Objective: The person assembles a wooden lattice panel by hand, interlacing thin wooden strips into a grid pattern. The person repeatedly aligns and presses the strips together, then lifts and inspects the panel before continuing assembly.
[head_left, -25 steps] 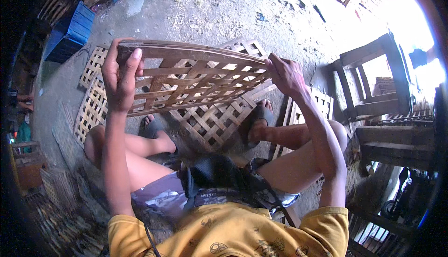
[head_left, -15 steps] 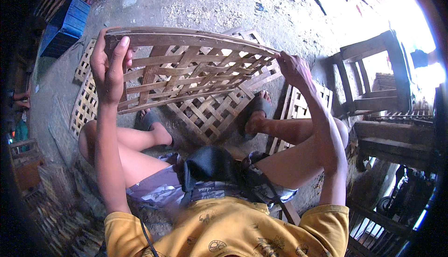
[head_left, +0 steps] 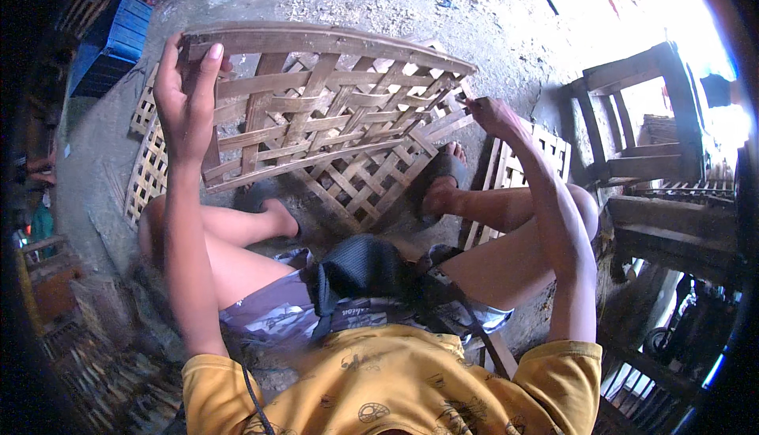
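A woven bamboo panel [head_left: 324, 81] with a thin frame is held up tilted in front of me. My left hand [head_left: 188, 103] grips its left end, thumb on the near face and fingers behind. My right hand [head_left: 500, 119] is closed just below the panel's upper right corner; whatever its fingertips pinch is too small to make out. Beneath the raised panel, another woven panel [head_left: 360, 190] lies on the ground between my feet.
More woven panels lie at the left [head_left: 149, 168] and by my right leg [head_left: 522, 168]. A blue plastic crate [head_left: 118, 36] stands at the far left. On the right are a wooden frame stand [head_left: 680, 111] and a dark wooden bench [head_left: 672, 225]. Pale shavings litter the floor ahead.
The held panel has tipped so more of its upper edge and lattice face show. My right hand has come off its upper right corner and sits slightly lower.
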{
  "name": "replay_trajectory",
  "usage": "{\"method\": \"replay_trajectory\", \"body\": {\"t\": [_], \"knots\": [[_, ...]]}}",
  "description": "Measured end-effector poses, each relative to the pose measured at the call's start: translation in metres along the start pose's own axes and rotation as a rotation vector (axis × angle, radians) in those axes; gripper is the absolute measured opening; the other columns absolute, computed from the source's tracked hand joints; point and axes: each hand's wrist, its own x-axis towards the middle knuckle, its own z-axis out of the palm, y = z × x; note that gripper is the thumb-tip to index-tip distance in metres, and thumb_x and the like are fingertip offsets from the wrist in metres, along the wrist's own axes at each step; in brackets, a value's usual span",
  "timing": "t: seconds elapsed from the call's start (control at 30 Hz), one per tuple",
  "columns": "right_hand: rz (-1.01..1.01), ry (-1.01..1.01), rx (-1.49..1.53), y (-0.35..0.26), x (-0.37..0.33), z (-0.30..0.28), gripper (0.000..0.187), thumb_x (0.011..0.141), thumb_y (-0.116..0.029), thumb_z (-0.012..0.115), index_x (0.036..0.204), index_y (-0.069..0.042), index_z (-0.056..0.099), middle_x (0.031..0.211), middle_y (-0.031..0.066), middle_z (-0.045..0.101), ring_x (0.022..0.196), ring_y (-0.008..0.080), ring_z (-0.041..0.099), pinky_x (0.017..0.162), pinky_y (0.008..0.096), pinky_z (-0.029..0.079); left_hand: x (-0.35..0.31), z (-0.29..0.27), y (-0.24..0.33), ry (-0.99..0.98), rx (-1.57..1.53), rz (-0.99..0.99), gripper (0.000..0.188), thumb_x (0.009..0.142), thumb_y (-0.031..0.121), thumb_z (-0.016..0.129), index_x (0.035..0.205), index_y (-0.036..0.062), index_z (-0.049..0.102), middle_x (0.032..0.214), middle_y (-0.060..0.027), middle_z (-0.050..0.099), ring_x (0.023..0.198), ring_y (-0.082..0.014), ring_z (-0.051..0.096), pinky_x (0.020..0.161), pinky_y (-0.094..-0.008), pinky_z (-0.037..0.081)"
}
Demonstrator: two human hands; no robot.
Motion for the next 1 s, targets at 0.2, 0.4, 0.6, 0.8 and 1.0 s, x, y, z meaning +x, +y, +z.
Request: {"method": "replay_trajectory", "body": {"t": [0.2,0.4,0.6,0.8,1.0], "knots": [[0.173,-0.155,-0.01,-0.029,0.006,-0.023,0.054,0.106,-0.054,0.049,0.118,-0.008,0.074,0.103,0.0257,0.074,0.1,0.0452,0.072,0.087,0.0548,0.054,0.006,-0.007,-0.01,0.007,-0.231,-0.159,0.045,0.103,0.008,0.063,0.144,-0.0007,0.048,0.129,-0.0181,0.069,0.109,-0.0196,0.071,0.093,-0.033,0.058],[0.1,-0.003,0.01,-0.034,0.004,-0.022,0.048,0.103,-0.05,0.053,0.113,-0.007,0.073,0.094,0.0256,0.074,0.09,0.0442,0.072,0.079,0.054,0.054,0.006,0.0,-0.004,-0.148,-0.204,-0.197,0.066,0.1,0.004,0.062,0.16,0.0025,0.035,0.131,-0.0165,0.069,0.121,-0.0196,0.066,0.111,-0.036,0.048],[0.098,0.068,-0.037,-0.018,0.013,-0.015,0.035,0.102,-0.039,0.056,0.113,-0.009,0.071,0.091,0.0252,0.073,0.089,0.0464,0.07,0.079,0.0557,0.053,0.001,0.004,-0.011,-0.197,-0.203,-0.297,0.064,0.101,0.009,0.063,0.158,0.001,0.036,0.148,-0.0173,0.057,0.135,-0.0218,0.056,0.116,-0.037,0.041],[0.109,0.064,-0.034,-0.011,0.009,-0.008,0.031,0.099,-0.033,0.055,0.116,-0.01,0.068,0.093,0.026,0.073,0.088,0.049,0.07,0.079,0.058,0.053,0.0,0.0,-0.011,-0.146,-0.236,-0.3,0.05,0.101,0.003,0.055,0.149,-0.0034,0.043,0.14,-0.0182,0.064,0.131,-0.0198,0.059,0.114,-0.034,0.042],[0.147,0.07,0.025,-0.009,0.006,0.003,0.027,0.1,-0.028,0.054,0.115,-0.01,0.066,0.092,0.0269,0.072,0.087,0.0495,0.069,0.077,0.06,0.051,-0.013,-0.005,-0.025,-0.085,-0.122,-0.287,0.043,0.103,0.011,0.058,0.145,0.0006,0.05,0.13,-0.0137,0.067,0.111,-0.0166,0.067,0.088,-0.0326,0.062]]}}
